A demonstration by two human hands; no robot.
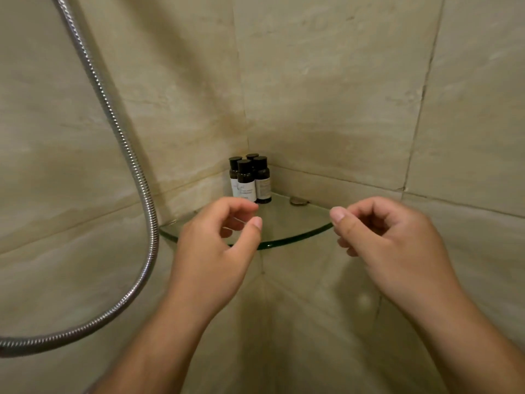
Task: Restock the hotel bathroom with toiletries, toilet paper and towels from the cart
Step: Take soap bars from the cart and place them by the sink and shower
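Note:
Several small dark toiletry bottles (250, 179) with black caps and pale labels stand upright, clustered at the back corner of a glass corner shelf (295, 223). My left hand (216, 251) hovers in front of the shelf's left half, just below the bottles, with its fingers loosely curled and nothing in them. My right hand (392, 245) hangs at the shelf's right edge, its fingers also loosely curled and holding nothing. Neither hand touches a bottle.
A metal shower hose (136, 177) loops down the left wall and off the left edge. Beige stone tile walls (355, 95) meet in the corner behind the shelf. A round metal shelf mount (298, 201) sits at the shelf's back right.

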